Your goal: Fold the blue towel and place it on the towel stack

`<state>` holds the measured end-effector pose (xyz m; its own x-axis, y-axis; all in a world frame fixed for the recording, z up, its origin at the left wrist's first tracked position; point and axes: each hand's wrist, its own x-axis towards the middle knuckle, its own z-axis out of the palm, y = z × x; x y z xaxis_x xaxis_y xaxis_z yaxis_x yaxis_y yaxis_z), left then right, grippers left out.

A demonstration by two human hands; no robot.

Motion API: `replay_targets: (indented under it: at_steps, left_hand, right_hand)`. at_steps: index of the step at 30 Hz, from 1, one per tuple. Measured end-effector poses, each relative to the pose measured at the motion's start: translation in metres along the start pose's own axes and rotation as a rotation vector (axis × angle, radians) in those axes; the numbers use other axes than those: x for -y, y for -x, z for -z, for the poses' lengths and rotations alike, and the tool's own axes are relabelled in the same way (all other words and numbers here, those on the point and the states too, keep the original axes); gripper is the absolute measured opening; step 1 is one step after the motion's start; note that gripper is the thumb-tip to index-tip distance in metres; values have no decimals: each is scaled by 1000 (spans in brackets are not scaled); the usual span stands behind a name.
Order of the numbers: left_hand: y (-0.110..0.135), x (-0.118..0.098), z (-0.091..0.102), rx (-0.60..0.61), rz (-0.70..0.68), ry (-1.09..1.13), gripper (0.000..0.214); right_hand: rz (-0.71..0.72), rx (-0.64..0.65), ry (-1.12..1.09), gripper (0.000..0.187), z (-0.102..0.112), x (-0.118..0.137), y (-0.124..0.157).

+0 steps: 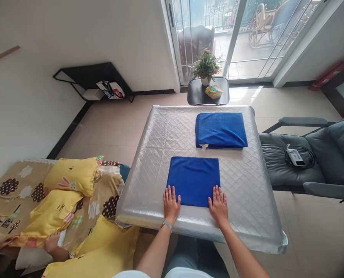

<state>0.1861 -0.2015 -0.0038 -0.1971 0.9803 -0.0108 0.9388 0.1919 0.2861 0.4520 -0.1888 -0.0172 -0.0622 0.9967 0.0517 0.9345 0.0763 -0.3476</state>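
Note:
A folded blue towel (pixel 194 179) lies flat on the silver quilted tablecloth (pixel 148 162), close to the table's near side. My left hand (pixel 172 204) rests flat on its near left corner, fingers stretched out. On the near right corner, my right hand (pixel 218 204) lies flat too, pointing away from me. Neither hand grips anything. Farther back to the right sits a thicker stack of folded blue cloth (pixel 221 130) with a white tag at its near edge.
Right of the table stands a grey armchair (pixel 290 154) holding a power strip (pixel 295 157) with coiled cable. Behind is a black chair (pixel 192 92) with a potted plant (pixel 206 67) and a yellow tissue pack (pixel 214 92). At left, another person's hands (pixel 52 242) hold a yellow pillow (pixel 51 212).

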Motion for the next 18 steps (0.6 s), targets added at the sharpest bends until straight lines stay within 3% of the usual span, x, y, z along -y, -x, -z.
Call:
replay_targets:
  at_steps: [8,13,15,18]
  left_hand:
    - [1,1,4,-17,7,72,64]
    - [-14,1,17,-155,146,118,59]
    - [-26,-16,18,-172,118,117,57]
    - [-45,-67,7,-71,-101,118,53]
  right_hand:
    - [-14,11,2,67,5,3,0]
    - [10,-6,-3,65,14,6,-30]
    - [13,-12,-3,64,13,5,-48]
    - [26,2,10,65,5,1,-65]
